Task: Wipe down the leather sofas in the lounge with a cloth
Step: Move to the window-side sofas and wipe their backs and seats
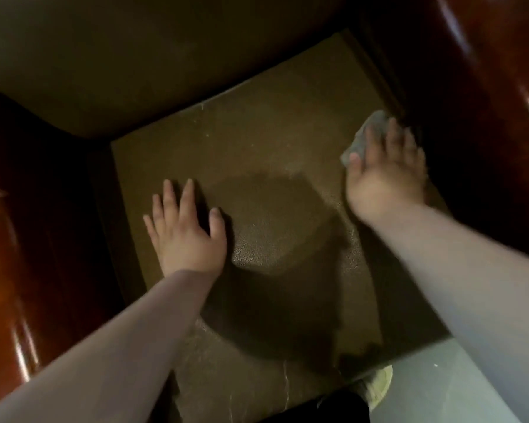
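Note:
The brown leather sofa seat [257, 141] fills the middle of the head view, with its padded backrest [135, 56] above. My left hand [187, 230] rests flat on the seat's left part, fingers straight and spread. My right hand [385, 175] presses a grey cloth [364, 135] onto the seat's right side, close to the armrest. Its fingers lie spread over the cloth, and most of the cloth is hidden under the hand. The right hand is blurred.
Glossy dark red wooden armrests stand on the left [19, 239] and right [486, 87] of the seat. A pale floor [440, 392] shows at the bottom right, with a light shoe [379, 383] at the seat's front edge.

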`<state>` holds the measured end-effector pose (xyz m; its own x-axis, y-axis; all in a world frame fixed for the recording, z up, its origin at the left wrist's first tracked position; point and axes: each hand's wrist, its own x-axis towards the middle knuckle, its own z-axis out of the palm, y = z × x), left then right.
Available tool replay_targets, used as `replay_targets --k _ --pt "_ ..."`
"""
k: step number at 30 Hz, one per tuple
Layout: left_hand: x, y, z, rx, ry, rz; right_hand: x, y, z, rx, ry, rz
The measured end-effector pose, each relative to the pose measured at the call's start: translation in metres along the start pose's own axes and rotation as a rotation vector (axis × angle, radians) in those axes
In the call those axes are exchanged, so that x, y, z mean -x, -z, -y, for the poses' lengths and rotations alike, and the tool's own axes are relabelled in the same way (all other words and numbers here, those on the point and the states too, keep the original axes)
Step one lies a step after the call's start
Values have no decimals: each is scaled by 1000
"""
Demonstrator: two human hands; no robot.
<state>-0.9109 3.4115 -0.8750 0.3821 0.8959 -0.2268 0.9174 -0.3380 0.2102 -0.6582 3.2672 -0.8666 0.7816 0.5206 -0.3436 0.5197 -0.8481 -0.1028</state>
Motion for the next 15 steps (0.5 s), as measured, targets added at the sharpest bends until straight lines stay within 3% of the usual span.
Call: replay_targets --k 3,5,7,9,12,13,15 --pt "-7 -15 4 -31 29 -18 53 -24 46 100 460 -71" --pt "-6 -18 6 -15 14 -44 75 -32 57 140 826 61" --pt "-7 -17 8 -2 8 -52 49 -23 41 187 989 132" --pt "-8 -19 9 9 -1 -59 11 -15 14 129 806 16" --pt "-6 -24 10 26 -10 -77 -31 6 -15 -4 139 -7" --pt "-6 -25 11 31 -10 -80 -30 6 -7 -17 0 0" --pt "-7 -24 11 34 -12 -70 -9 -4 27 87 43 -35"
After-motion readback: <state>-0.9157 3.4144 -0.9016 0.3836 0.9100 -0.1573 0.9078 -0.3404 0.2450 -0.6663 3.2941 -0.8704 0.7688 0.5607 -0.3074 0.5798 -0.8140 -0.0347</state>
